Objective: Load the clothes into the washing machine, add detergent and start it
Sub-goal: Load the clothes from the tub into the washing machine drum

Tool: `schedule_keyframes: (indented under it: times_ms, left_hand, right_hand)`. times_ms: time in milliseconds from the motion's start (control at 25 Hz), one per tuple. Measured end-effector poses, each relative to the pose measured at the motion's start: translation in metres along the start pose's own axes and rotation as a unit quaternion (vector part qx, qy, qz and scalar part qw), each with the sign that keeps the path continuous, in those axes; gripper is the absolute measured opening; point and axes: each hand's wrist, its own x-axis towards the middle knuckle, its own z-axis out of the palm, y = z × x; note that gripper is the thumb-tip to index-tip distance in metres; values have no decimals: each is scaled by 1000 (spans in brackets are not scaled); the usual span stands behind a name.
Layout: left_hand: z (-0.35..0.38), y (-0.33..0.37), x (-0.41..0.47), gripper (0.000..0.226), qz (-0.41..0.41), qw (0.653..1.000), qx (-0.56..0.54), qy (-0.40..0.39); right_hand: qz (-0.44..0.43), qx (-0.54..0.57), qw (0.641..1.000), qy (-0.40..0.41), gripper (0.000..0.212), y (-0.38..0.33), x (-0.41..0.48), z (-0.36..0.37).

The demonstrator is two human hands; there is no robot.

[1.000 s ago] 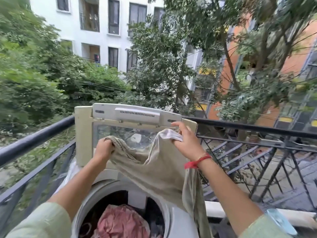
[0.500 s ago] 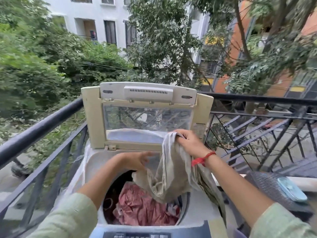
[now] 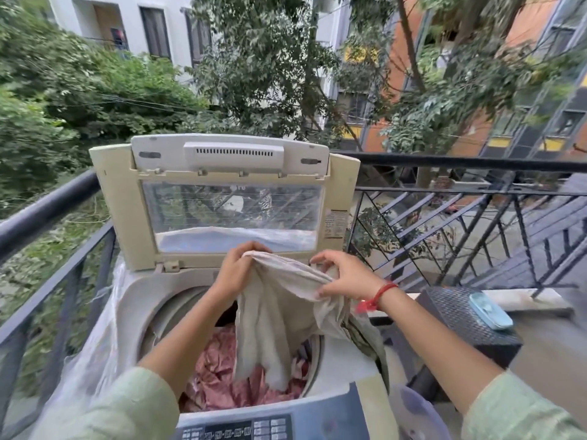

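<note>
Cloth (image 3: 279,315): we hold it over washer (image 3: 143,300) drum, left hand (image 3: 236,274) and right hand (image 3: 346,277) both pinching top edge, so it hangs above pink clothes (image 3: 222,385). Lid (image 3: 228,198) propped open behind drum, keeping opening clear.

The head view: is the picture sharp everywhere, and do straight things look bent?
Head view: soft daylight, no hard shadows or glare. The beige cloth, the left hand and the right hand are fairly sharp; the sleeves and control panel at the bottom are blurred. Wide-angle distortion bows the railing and tilts the buildings.
</note>
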Motion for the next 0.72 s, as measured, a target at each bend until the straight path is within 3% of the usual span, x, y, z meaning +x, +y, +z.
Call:
schedule_keyframes:
  times_ms: [80,160,200,320,400,520,640,720]
  left_hand:
    - [-23,21,6,26,-3,998,-46,51]
    - [-51,29,7,23,-16,994,-42,103]
    - [-65,26,7,23,-32,993,-13,115]
    - [-93,3,0,25,-99,987,94,88]
    - [-97,-12,-7,22,-143,979,118,82]
    - [-98,-14,-11,28,-148,974,101,142]
    - [-111,12,2,25,-92,969,50,225]
    - [-124,33,16,29,-32,961,44,269]
  right_hand:
    - [25,-148,988,-21,53,34,-21,30]
    - [92,-268,959,13,49,80,-48,62]
    - [139,-241,960,36,45,105,-60,75]
    - [233,18,963,133,13,153,-80,85]
    - [240,112,943,203,32,161,-75,81]
    - [205,152,904,342,21,124,-55,49]
    - [55,112,863,489,20,66,-30,-5]
    - [-70,123,827,544,21,15,-24,-35]
